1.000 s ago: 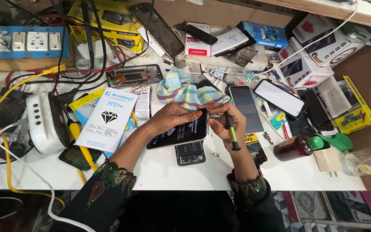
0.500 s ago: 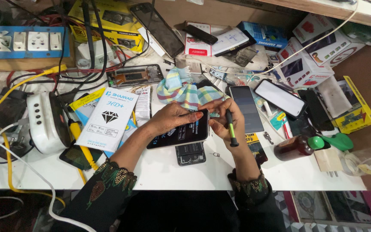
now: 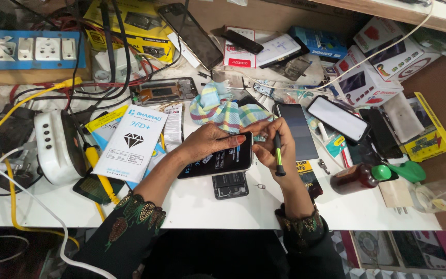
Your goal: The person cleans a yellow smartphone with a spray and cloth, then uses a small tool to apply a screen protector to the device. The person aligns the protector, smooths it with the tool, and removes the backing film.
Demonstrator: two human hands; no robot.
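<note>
Left hand pressed flat on phone, pinning it to white bench. Right hand closed round green-tipped tool at phone's top edge. Risk judged: tip slipped, glass scratched; checked cloth, loose battery crowded close.

L hand flat on phone, R hand w/ green-black tool

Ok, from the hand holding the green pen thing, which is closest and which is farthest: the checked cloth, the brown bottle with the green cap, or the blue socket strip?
From the right hand, in the head view:
1. Checked cloth, just above the fingers, beside the phone.
2. Brown bottle, off to the hand's right, near the table's front edge.
3. Blue socket strip, far away in the top left corner.
</note>
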